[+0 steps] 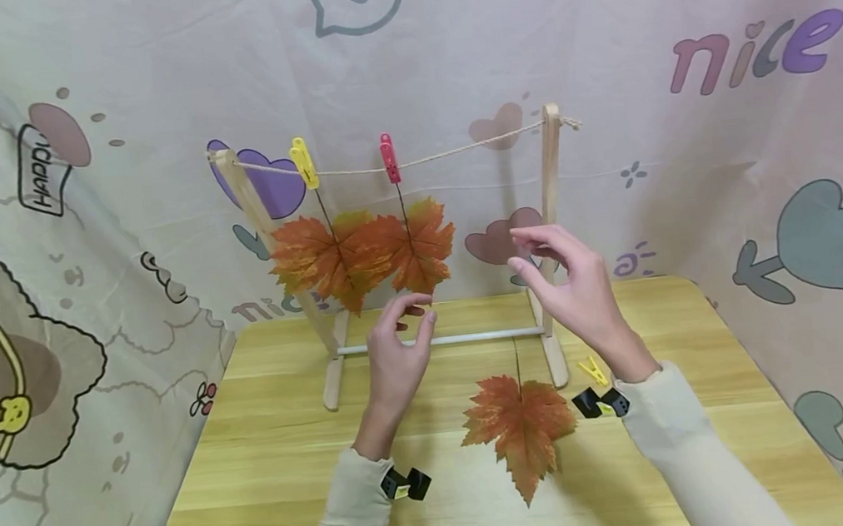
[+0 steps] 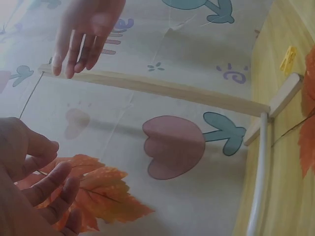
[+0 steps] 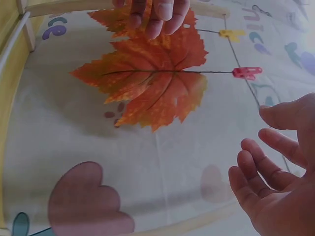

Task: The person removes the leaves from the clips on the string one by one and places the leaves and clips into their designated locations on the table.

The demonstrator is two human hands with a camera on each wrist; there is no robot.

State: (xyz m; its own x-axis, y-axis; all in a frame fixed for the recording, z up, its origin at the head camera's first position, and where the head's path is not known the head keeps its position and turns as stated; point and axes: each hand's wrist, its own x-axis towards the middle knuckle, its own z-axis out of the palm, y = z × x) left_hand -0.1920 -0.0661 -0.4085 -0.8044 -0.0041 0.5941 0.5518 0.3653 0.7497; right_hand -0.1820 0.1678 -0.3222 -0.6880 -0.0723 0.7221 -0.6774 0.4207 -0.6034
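A jagged rust-orange leaf (image 1: 521, 430) lies on the table (image 1: 260, 478), its thin dark stem (image 1: 517, 363) pointing away. Beyond it, the left hand (image 1: 397, 357) and right hand (image 1: 579, 284) hover empty, fingers loosely curved. Farthest, two yellow-tinged orange leaves (image 1: 419, 251) hang stem-up from clips (image 1: 389, 159).

Pale cloth (image 1: 238, 53) printed with flowers (image 1: 829, 240), hearts (image 1: 497, 127) and the word "nice" (image 1: 760, 60) surrounds the yellowish wood-grain counter (image 1: 260, 478); soft shadows (image 1: 599, 481) fall across both.
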